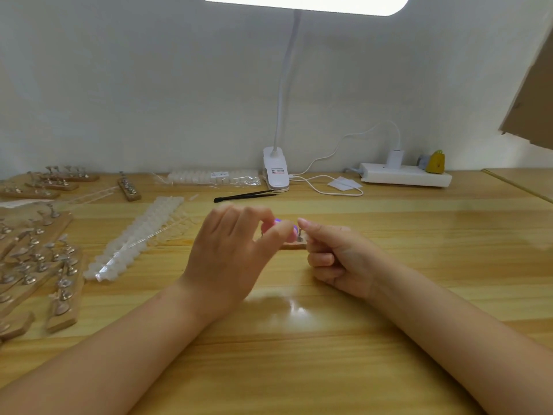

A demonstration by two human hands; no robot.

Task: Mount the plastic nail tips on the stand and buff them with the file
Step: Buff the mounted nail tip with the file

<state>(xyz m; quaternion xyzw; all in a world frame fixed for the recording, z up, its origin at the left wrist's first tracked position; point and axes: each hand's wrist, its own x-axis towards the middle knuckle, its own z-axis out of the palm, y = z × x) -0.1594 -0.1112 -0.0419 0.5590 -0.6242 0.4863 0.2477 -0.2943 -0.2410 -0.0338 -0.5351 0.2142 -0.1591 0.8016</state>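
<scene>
A small wooden stand (294, 246) with metal holders lies at the table's middle, mostly hidden behind my hands. My left hand (230, 253) hovers over its left part and pinches a small purple object (279, 222) between thumb and fingers. My right hand (338, 259) is at the stand's right end, fingers curled, thumb and forefinger pinched together by a metal holder (299, 236); what they pinch is too small to tell. Strips of white plastic nail tips (137, 238) lie left of my left hand.
Several more wooden stands (45, 259) crowd the left edge. A bag of nail tips (212, 177), black tweezers (245, 196), a clip lamp (276, 172) with its cable, and a power strip (404, 175) line the back by the wall.
</scene>
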